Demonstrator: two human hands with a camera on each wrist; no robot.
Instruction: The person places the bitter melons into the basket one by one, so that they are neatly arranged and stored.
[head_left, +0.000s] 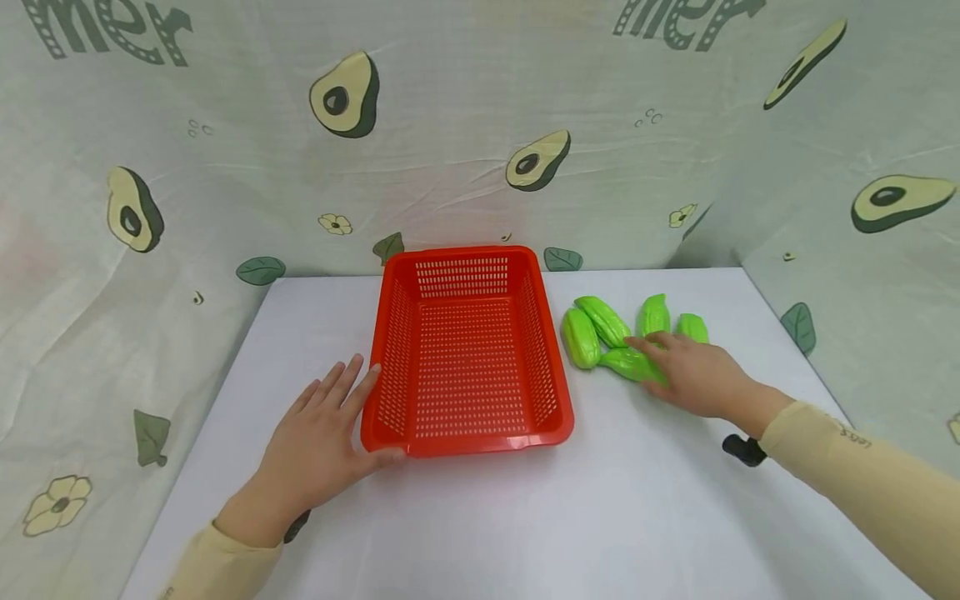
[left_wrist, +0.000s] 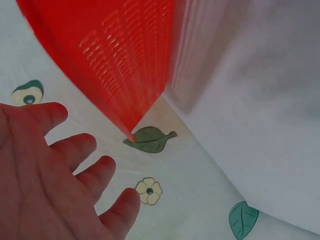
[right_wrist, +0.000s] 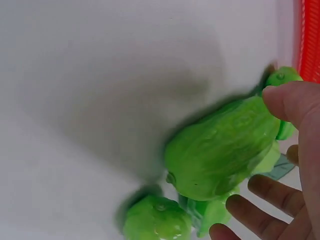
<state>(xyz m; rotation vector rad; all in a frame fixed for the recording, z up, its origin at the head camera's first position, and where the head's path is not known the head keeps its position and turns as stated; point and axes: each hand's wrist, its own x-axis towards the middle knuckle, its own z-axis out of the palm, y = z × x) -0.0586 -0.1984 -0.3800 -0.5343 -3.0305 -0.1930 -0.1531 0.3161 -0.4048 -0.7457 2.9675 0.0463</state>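
My left hand (head_left: 318, 437), fingers spread, is at the near left corner of a red plastic basket (head_left: 558, 379). Its thumb overlaps the front rim in the head view; the left wrist view shows the palm and fingertips beside the basket's wall (left_wrist: 150, 65). Over to the right, my right hand (head_left: 697, 375) reaches over a bright green, glossy, ridged vegetable like a bitter melon (head_left: 628, 364). Thumb and fingers stand apart around this vegetable (right_wrist: 225, 145) in the right wrist view. Several similar green vegetables (head_left: 581, 337) lie around it. The basket holds nothing.
The basket and vegetables are on a white table (head_left: 480, 525). A pale cloth printed with avocados (head_left: 345, 96) hangs behind and at the sides. A black object (head_left: 744, 450) shows below the right wrist, beside the sleeve.
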